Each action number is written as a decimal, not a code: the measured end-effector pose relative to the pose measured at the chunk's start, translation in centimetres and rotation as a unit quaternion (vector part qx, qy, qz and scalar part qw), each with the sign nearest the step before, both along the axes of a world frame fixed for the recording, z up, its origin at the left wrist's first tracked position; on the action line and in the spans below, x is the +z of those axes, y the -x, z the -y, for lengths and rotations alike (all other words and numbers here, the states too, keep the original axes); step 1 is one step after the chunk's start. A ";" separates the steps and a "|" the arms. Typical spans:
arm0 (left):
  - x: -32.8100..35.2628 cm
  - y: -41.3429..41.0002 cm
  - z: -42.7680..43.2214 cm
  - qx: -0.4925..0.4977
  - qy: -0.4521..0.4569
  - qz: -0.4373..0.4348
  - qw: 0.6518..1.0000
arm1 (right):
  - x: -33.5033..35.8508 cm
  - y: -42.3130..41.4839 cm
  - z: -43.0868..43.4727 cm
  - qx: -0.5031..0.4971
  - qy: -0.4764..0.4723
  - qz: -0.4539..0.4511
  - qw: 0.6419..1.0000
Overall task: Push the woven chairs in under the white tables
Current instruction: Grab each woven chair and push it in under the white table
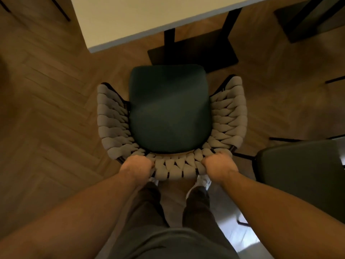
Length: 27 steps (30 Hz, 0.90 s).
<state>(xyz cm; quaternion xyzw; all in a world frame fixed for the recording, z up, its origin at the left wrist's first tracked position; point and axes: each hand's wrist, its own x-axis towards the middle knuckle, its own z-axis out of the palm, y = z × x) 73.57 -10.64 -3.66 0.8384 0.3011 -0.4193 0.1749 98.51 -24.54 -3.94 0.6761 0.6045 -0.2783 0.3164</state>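
A woven chair with a grey braided back and a dark green seat cushion stands right in front of me, facing the white table. The seat's front edge lies short of the table edge, close to the table's black pedestal base. My left hand grips the top of the woven backrest on its left side. My right hand grips the same rim on its right side. Fingers of both hands curl over the braid.
A second chair with a dark seat stands close at my right, its black legs reaching onto the herringbone wood floor. Another dark table base is at the far right. My legs and white shoes are just behind the backrest.
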 end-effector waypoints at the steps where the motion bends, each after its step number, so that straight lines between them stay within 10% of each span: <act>1: 0.0 -0.5 0.0 0.026 -0.006 -0.007 1.000 | 0.1 -0.9 -0.8 0.013 -0.015 -0.004 1.000; 20: 0.2 -6.6 0.4 0.138 -0.015 -0.015 0.990 | 0.7 -9.7 -7.2 0.106 0.001 -0.039 0.994; 27: -0.5 -10.5 1.0 0.183 0.088 -0.042 0.978 | 2.4 -13.4 -8.7 -0.140 -0.009 -0.193 0.971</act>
